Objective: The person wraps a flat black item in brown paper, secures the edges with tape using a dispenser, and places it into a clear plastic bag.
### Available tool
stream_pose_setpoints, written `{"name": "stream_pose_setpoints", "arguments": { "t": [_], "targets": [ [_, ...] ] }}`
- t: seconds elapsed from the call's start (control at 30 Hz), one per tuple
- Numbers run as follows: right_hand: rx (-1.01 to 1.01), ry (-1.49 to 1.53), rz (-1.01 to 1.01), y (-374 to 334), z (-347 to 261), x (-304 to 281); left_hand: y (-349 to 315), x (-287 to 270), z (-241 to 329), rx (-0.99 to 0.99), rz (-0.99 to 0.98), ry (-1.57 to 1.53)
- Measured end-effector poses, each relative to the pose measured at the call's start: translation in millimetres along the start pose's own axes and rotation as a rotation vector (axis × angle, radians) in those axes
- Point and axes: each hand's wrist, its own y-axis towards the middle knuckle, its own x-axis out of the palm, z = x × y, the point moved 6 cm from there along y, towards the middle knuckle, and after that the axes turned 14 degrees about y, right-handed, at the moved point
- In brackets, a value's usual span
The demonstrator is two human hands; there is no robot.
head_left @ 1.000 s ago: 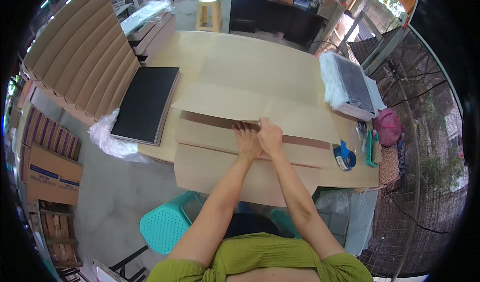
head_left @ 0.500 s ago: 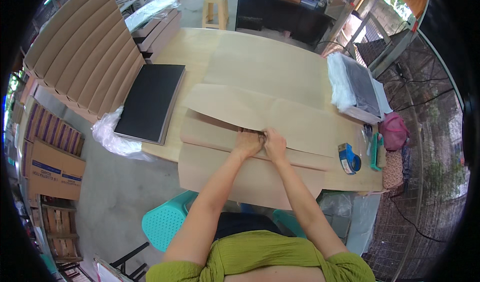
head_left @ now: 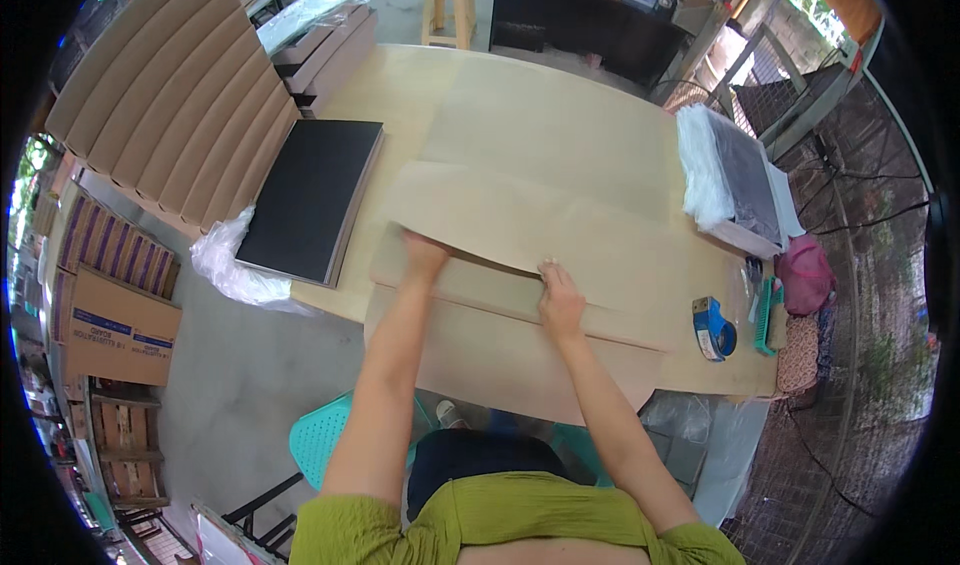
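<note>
A large sheet of brown kraft paper (head_left: pixel 540 365) lies folded across the table in front of me, its near end hanging over the front edge. Its upper flap (head_left: pixel 560 215) is lifted a little, leaving a dark gap beneath. My left hand (head_left: pixel 425 257) reaches under the left part of this flap; its fingers are hidden by the paper. At the middle of the flap's near edge, my right hand (head_left: pixel 562 300) pinches the paper between thumb and fingers. What lies inside the fold, if anything, cannot be made out.
Left stand a black-covered stack (head_left: pixel 312 200) and a tall row of brown paper-wrapped packs (head_left: pixel 170 95). A blue tape dispenser (head_left: pixel 713 329), green brush (head_left: pixel 768 317) and plastic-wrapped stack (head_left: pixel 735 180) line the right side. A teal stool (head_left: pixel 318 435) stands below the table.
My left hand has moved left, away from my right hand, and slid under the flap. My right hand stays at the flap's edge. The whole view has shifted slightly.
</note>
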Motion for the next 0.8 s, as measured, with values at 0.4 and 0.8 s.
{"name": "stream_pose_setpoints", "arguments": {
  "t": [0.4,0.8],
  "targets": [
    [0.128,-0.052,-0.034,2,21,-17,-69,-74,192,-0.011,-0.588,-0.091],
    [0.102,-0.109,-0.055,55,-28,-54,-49,-78,214,-0.086,-0.794,0.030]
  ]
}}
